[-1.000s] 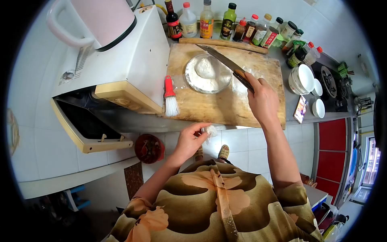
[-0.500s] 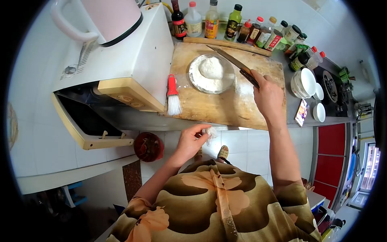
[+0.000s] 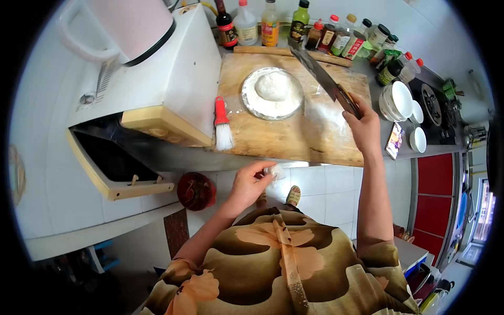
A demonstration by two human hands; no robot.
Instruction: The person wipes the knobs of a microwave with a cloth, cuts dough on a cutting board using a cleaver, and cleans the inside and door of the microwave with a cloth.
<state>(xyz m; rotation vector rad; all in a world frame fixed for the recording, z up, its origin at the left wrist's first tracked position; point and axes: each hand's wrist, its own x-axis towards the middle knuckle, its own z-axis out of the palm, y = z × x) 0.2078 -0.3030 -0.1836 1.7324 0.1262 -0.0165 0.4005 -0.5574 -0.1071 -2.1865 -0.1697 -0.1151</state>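
The right hand (image 3: 363,125) grips a knife (image 3: 321,74) over the board (image 3: 273,143), fingers wrapped; the left hand (image 3: 245,186) pinches a wad (image 3: 275,172).

Not much legible here tbh. Behind the big rectangular wooden board (image 3: 252,142), the dark glass bottle with a red label (image 3: 226,30) has what looks like a "6". Characters on the clear bottle with a yellow-orange label (image 3: 270,30), also behind the board, are too blurry. Same for the lit rectangular phone (image 3: 395,140) right of it.
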